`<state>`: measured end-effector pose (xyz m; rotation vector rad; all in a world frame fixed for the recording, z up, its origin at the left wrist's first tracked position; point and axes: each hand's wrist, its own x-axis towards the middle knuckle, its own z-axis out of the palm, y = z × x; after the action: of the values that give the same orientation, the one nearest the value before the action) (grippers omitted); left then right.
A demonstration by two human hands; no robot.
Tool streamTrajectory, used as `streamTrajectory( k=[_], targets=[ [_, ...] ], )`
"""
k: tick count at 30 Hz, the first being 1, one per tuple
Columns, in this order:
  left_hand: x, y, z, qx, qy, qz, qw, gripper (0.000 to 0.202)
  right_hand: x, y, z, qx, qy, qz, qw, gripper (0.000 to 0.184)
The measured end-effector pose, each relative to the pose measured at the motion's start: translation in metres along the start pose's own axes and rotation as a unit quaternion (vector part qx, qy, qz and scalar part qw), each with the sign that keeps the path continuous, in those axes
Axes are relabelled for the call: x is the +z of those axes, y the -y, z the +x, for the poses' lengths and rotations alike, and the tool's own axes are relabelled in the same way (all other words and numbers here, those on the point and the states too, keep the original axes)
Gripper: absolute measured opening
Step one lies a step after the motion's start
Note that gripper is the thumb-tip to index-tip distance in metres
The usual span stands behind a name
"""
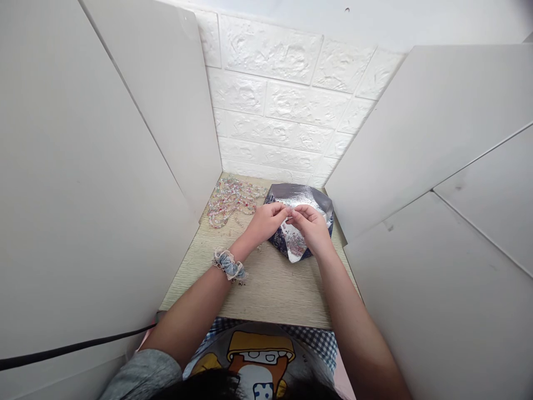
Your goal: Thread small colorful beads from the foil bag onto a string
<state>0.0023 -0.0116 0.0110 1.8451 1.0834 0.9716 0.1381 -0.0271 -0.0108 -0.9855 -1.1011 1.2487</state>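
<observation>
Bringing both hands together above a shiny foil pouch [297, 195], the person holds the fingertips of the left hand [266, 222] and the right hand [310, 229] narrow and almost meeting; whatever they may pinch is too small to tell. The pouch, dark blue and patterned outside with a silver lining, lies on a wood-look table [270, 289] right under the hands, its pale flap [295, 247] pointing toward the person. Tangled strands of beads [231, 201] lie just left of the pouch, near the left hand. A fabric scrunchie [229, 265] circles the left wrist. White panels [437, 133] stand on both sides, a white brick wall [270, 94] rises behind, and a black cable [70, 349] crosses the lower left.
</observation>
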Motion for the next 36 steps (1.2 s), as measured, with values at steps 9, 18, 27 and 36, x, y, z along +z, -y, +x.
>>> streamTrajectory(
  k=[9, 18, 27, 36],
  targets=[
    [0.0000, 0.0009, 0.0005, 0.001, 0.001, -0.004, 1.000, 0.033, 0.0002, -0.0007, -0.0001, -0.001, -0.003, 0.002, 1.000, 0.019],
    [0.0009, 0.0017, 0.0009, 0.003, 0.001, -0.002, 1.000, 0.033, 0.0009, 0.0004, -0.0006, 0.002, -0.006, -0.006, 1.000, 0.020],
    [0.0000, 0.0026, 0.0005, 0.006, 0.002, 0.010, 1.000, 0.034, 0.0000, -0.0001, 0.0004, -0.005, -0.001, -0.027, 1.000, 0.022],
    [-0.0006, 0.0041, 0.0011, 0.011, 0.007, 0.023, 1.000, 0.037, 0.0019, 0.0020, -0.0007, -0.016, 0.000, -0.058, 0.998, 0.021]
  ],
)
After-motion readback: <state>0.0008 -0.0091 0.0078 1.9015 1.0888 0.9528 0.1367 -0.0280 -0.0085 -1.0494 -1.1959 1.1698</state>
